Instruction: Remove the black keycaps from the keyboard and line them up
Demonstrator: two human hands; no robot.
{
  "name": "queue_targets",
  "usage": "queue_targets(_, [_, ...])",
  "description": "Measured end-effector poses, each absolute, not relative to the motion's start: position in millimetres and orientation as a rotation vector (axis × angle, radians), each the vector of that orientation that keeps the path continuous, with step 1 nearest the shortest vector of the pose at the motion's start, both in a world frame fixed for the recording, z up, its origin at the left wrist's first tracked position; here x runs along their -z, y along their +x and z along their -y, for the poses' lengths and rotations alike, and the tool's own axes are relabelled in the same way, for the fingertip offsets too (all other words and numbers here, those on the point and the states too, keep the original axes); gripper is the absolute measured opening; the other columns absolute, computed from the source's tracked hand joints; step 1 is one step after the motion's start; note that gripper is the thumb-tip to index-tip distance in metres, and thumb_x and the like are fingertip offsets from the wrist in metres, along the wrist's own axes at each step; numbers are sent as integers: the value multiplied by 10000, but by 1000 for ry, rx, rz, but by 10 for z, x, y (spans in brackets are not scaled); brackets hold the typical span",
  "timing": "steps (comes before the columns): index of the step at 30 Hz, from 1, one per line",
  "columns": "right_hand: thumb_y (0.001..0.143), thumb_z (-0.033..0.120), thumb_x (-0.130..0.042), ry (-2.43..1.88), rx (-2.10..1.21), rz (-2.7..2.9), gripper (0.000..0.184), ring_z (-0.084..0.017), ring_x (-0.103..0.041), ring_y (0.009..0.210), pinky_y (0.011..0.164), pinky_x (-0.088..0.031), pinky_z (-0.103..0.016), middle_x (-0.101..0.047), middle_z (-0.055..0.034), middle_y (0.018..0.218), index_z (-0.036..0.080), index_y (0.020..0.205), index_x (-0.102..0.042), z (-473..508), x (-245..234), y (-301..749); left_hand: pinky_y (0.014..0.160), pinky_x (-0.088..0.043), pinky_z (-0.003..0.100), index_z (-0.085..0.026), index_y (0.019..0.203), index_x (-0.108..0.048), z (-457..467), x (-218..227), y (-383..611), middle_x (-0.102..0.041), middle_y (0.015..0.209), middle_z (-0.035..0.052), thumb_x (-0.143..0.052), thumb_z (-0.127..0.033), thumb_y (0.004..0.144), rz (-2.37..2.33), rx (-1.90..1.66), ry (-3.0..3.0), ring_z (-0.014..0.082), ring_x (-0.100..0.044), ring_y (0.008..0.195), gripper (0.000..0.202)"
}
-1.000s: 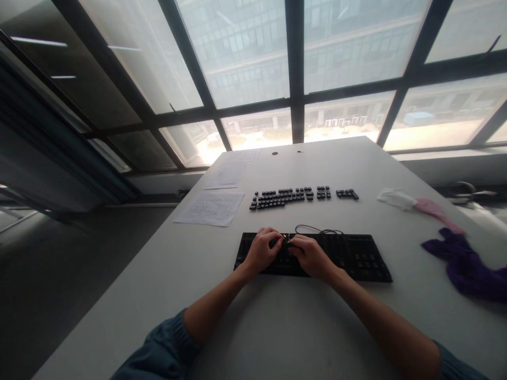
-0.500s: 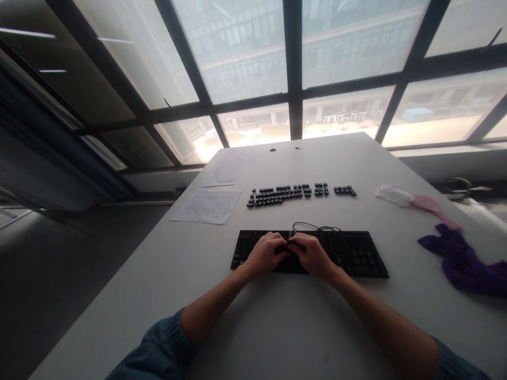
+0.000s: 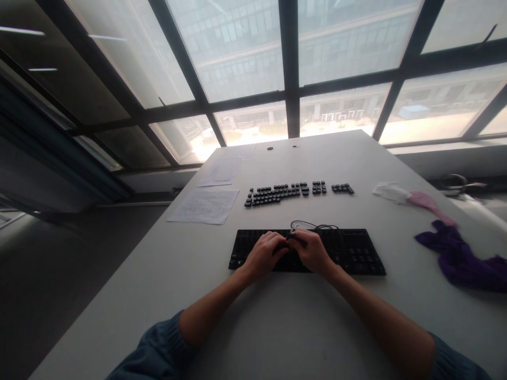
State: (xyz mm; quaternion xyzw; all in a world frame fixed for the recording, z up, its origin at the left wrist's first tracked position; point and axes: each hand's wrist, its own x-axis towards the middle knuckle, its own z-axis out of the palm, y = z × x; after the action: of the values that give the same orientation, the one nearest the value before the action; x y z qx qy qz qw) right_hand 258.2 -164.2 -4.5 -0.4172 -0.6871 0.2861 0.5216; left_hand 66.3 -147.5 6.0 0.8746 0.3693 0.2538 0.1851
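Note:
A black keyboard (image 3: 356, 253) lies on the white table, many of its keys off at the middle and left. My left hand (image 3: 264, 255) is over its middle, fingers curled and closed near the thumb. My right hand (image 3: 312, 251) meets it there, closed in a pinch. A small dark piece shows between the fingertips, too small to name, and a thin pale wire-like thing (image 3: 293, 227) sticks up just beyond them. Behind the keyboard lies its coiled black cable (image 3: 327, 227). Farther back, loose black keycaps (image 3: 263, 197) are laid out in rows.
Printed paper sheets (image 3: 206, 206) lie on the left of the table (image 3: 158, 295). To the right are a white and pink cloth (image 3: 422, 200) and a purple cloth (image 3: 459, 258). Large windows (image 3: 237, 53) stand behind the table's far edge.
The view has shifted slightly. Both hands stay together over the keyboard's middle, and the pale wire-like thing beyond the right fingertips shows more clearly now.

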Motion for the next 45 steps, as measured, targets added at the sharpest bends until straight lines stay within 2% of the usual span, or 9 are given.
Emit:
queue_targets(4, [902, 193, -571, -1096, -663, 1603, 221, -162, -529, 633, 614, -390, -283, -587, -6, 661, 191, 681, -578, 1643, 57, 2569, 918, -467, 371, -225, 1175, -565, 1454, -22, 646, -668, 1018, 36, -700, -242, 860, -1081, -807, 2413, 214, -594, 994, 343])
queue_targets(9, [918, 245, -562, -1135, -754, 1530, 241, -162, -565, 616, 604, -415, -275, -624, -8, 649, 190, 685, -581, 1614, 82, 2584, 914, -474, 375, -228, 1038, -641, 1464, -65, 676, -660, 1052, 58, -650, -201, 887, -974, -732, 2625, 222, -579, 1015, 154])
queue_targets(13, [923, 269, -559, -1149, -784, 1451, 217, -176, -602, 628, 610, -436, -280, -654, -20, 667, 186, 732, -622, 1585, 120, 2582, 915, -489, 358, -216, 1006, -641, 1459, -191, 662, -651, 1056, 59, -669, -202, 869, -1008, -852, 2497, 209, -581, 1020, 140])
queue_targets(17, [923, 276, -559, -1144, -820, 1421, 199, -183, -613, 643, 623, -448, -284, -663, -28, 686, 184, 766, -639, 1567, 151, 2572, 757, -504, 309, -216, 1017, -655, 1169, -360, 631, -686, 979, 33, -692, -228, 850, -1192, -964, 2353, 176, -609, 852, 171])
queue_targets(19, [921, 270, -558, -1137, -819, 1428, 196, -181, -604, 645, 623, -444, -283, -653, -26, 684, 186, 761, -632, 1565, 149, 2570, 727, -495, 307, -220, 1023, -681, 890, -415, 658, -712, 970, 27, -724, -235, 823, -1256, -1008, 2364, 174, -609, 809, 206])
queue_targets(22, [915, 252, -554, -1132, -800, 1441, 204, -177, -584, 637, 612, -426, -279, -630, -21, 665, 189, 729, -609, 1568, 128, 2574, 804, -489, 346, -220, 923, -733, 416, -410, 766, -736, 904, 29, -753, -262, 802, -1293, -1011, 2470, 199, -611, 830, 130])
queue_targets(27, [909, 227, -550, -1136, -784, 1461, 217, -170, -552, 632, 605, -400, -274, -604, -15, 656, 191, 696, -578, 1571, 105, 2578, 868, -454, 388, -230, 878, -768, -124, -218, 997, -756, 861, 40, -763, -251, 798, -1351, -896, 2668, 244, -594, 908, 83])
queue_targets(37, [911, 217, -544, -1122, -800, 1459, 224, -160, -531, 637, 615, -386, -265, -580, -6, 658, 189, 689, -555, 1566, 83, 2589, 931, -403, 433, -240, 855, -782, -331, 55, 1044, -679, 1087, 75, -739, -264, 818, -1400, -756, 2864, 281, -505, 1057, 62])
queue_targets(45, [915, 248, -553, -1117, -813, 1445, 232, -168, -547, 640, 614, -407, -268, -601, -15, 663, 192, 691, -572, 1561, 107, 2582, 954, -421, 446, -220, 836, -766, -338, 63, 1023, -657, 1055, 74, -795, -225, 751, -1400, -836, 2754, 276, -509, 1038, 90])
